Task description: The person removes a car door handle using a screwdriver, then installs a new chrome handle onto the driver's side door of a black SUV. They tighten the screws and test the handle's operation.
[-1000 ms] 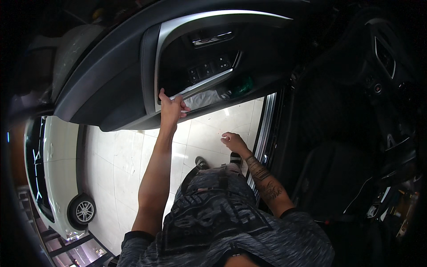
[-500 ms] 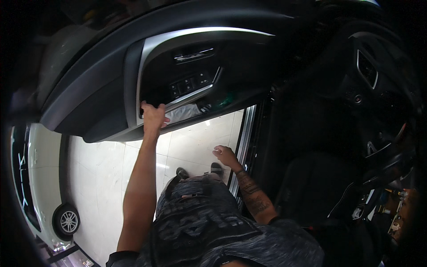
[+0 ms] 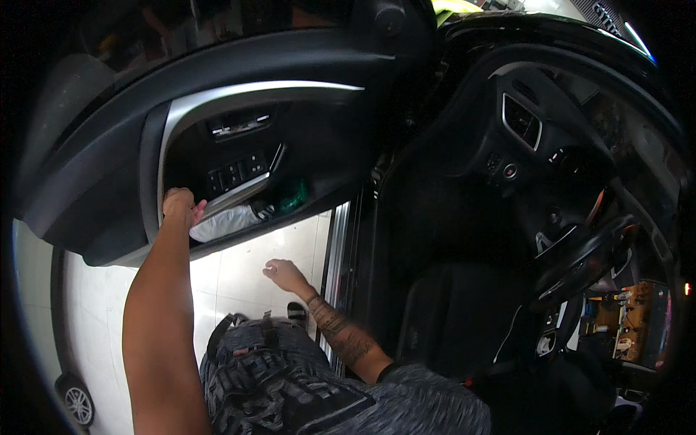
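On the inside of an open black car door (image 3: 87, 174), my left hand (image 3: 181, 206) is closed round the rear end of the silver-trimmed pull handle (image 3: 235, 197). Window switches (image 3: 237, 172) sit just ahead of it, with a chrome door lever (image 3: 241, 126) above. Below the handle, the door pocket holds a white bundle (image 3: 226, 222) and something green and shiny (image 3: 294, 196). My right hand (image 3: 288, 277) hangs over the pale floor between door and sill, its fingers loosely curled, and I see nothing in it.
To the right lies the dark cabin, with a driver's seat (image 3: 453, 312), a steering wheel (image 3: 580, 268) and an air vent (image 3: 521, 122). A metallic door sill (image 3: 336, 239) runs beside my right arm. Another car's wheel (image 3: 75, 402) shows at the lower left.
The view has swung right, so the door sits further left and more of the cabin and steering wheel shows. My left hand keeps its grip on the pull handle; my right stays low, fingers curled.
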`<state>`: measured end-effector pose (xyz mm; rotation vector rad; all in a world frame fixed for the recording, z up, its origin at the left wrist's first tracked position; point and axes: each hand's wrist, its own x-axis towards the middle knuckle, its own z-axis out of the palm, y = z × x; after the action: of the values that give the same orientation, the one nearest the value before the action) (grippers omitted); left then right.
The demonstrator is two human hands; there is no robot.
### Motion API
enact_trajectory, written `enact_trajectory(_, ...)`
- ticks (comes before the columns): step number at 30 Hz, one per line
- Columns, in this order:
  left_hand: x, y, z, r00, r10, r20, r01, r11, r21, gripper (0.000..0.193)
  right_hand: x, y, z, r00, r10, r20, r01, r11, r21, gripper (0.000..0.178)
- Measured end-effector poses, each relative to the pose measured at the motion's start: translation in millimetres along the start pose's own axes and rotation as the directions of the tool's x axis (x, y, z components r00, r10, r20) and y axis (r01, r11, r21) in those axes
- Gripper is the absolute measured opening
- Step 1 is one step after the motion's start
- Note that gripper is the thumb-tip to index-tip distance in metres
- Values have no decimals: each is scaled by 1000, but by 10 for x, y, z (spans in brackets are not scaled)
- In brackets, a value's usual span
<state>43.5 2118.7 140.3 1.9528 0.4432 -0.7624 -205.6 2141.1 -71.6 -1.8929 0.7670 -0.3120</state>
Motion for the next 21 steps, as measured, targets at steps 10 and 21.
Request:
enact_trajectory(10,297,56,-44,999,-29,21,31,997,-77,12,-48,-176,12,993,116,-7,-114,983,142,37)
enact_trajectory(21,419,207,-26,973,-223,-57,182,897,-404,9,-68,-312,155,995,95,-15,-91,980,177,37)
